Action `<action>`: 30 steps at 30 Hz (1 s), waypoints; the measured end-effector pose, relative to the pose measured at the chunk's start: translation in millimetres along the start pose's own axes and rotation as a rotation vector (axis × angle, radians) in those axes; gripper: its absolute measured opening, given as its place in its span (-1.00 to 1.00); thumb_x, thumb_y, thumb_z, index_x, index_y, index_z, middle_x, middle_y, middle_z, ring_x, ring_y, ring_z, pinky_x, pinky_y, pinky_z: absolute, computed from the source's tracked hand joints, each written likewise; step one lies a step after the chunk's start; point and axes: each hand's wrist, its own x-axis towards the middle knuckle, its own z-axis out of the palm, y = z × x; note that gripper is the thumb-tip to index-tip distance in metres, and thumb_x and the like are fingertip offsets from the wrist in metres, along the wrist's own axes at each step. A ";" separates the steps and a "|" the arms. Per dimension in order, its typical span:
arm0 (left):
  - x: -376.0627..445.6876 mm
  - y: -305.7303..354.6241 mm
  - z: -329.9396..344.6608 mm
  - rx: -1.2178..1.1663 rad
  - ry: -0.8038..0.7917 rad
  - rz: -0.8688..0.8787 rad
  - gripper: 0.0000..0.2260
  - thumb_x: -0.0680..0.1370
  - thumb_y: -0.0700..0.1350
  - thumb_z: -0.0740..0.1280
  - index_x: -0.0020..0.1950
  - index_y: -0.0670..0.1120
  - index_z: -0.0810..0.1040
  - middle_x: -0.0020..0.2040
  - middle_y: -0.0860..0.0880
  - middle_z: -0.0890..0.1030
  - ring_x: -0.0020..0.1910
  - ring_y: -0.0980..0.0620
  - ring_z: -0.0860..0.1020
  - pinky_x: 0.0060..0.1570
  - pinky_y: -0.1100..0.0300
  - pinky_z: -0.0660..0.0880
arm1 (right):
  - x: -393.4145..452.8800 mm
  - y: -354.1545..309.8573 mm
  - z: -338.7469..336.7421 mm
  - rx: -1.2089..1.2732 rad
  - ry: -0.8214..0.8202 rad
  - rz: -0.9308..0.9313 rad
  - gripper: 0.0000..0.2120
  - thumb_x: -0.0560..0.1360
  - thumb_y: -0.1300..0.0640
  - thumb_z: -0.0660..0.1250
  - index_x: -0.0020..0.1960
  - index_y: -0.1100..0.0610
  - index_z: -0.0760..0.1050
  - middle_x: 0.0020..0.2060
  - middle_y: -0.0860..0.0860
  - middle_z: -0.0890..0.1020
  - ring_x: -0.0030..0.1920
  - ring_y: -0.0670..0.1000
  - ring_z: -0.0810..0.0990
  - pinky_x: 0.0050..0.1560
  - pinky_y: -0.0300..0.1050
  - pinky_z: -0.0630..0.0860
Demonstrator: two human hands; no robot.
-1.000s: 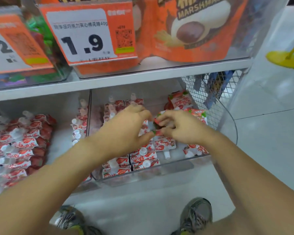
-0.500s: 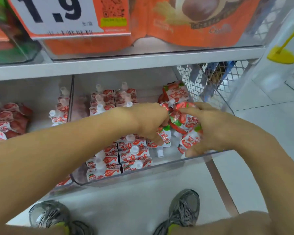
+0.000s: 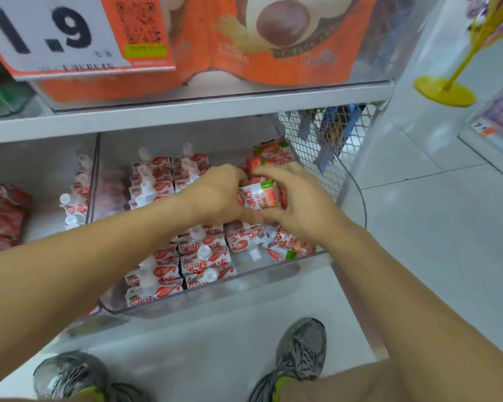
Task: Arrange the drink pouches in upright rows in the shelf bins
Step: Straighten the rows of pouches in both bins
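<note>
A clear plastic shelf bin (image 3: 244, 281) holds red-and-white strawberry drink pouches with white caps. Two upright rows of pouches (image 3: 199, 256) fill its left and middle. On its right side several pouches (image 3: 285, 245) lie loose and tilted. My left hand (image 3: 215, 195) and my right hand (image 3: 299, 198) meet over the right side of the bin. Between them they grip one pouch (image 3: 259, 197), its label facing up. More pouches (image 3: 270, 153) stand at the back right of the bin.
A second bin (image 3: 70, 198) to the left holds more capped pouches, and red packets (image 3: 0, 216) lie further left. An orange marshmallow bin with a 1.9 price tag (image 3: 70, 36) sits on the shelf above. Wire mesh (image 3: 325, 146) closes the shelf's right end. My shoes (image 3: 302, 352) stand below.
Both hands have moved to the right side of the bin and closed around a single pouch, which now sits raised between them. The view has tilted down and closer.
</note>
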 end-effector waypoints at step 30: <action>-84.0 -28.9 -28.5 -0.371 0.302 0.076 -0.59 0.23 0.23 0.45 0.02 0.14 0.65 -0.13 0.27 0.65 -0.21 0.30 0.61 -0.13 0.26 0.59 | -33.2 -6.0 -51.8 0.091 -0.353 0.231 -0.67 0.25 0.12 0.66 -0.14 -0.05 0.55 -0.16 -0.08 0.70 -0.12 -0.06 0.68 -0.11 -0.13 0.59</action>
